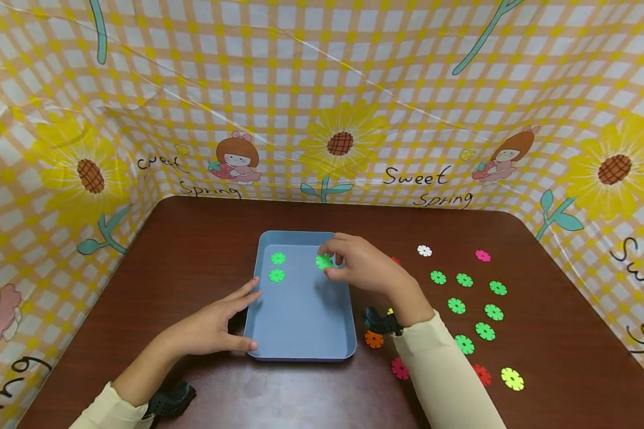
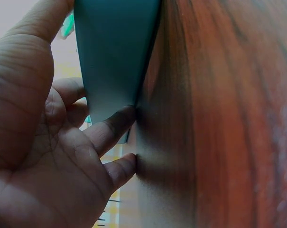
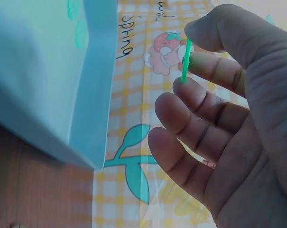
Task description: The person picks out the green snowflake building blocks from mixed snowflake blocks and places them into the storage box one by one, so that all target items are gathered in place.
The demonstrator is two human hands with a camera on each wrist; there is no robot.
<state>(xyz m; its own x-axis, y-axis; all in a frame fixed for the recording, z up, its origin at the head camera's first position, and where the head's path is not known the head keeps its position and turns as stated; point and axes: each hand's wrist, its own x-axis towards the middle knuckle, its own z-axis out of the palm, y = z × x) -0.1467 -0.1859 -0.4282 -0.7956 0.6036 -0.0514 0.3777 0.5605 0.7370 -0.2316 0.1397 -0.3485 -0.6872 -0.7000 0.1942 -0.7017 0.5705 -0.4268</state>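
Observation:
A blue tray (image 1: pixel 300 351) lies on the table with two green notched discs (image 1: pixel 277 258) at its far left. My left hand (image 1: pixel 209 325) rests at the tray's left side, thumb near the front corner and the other fingers spread along the rim. In the left wrist view, fingertips (image 2: pixel 126 114) touch the tray's outer wall (image 2: pixel 112 57). Over the tray's far right part, my right hand (image 1: pixel 367 265) pinches a green notched disc (image 1: pixel 324 262) between thumb and fingers. The right wrist view shows this disc (image 3: pixel 186 61) edge-on, above the tray.
Several more green discs (image 1: pixel 456 305) lie scattered on the table right of the tray. Among them are a white disc (image 1: pixel 424 251), pink disc (image 1: pixel 482 255), orange disc (image 1: pixel 374 339) and yellow disc (image 1: pixel 512 379). A checked, flowered cloth (image 1: pixel 279 119) hangs around the table.

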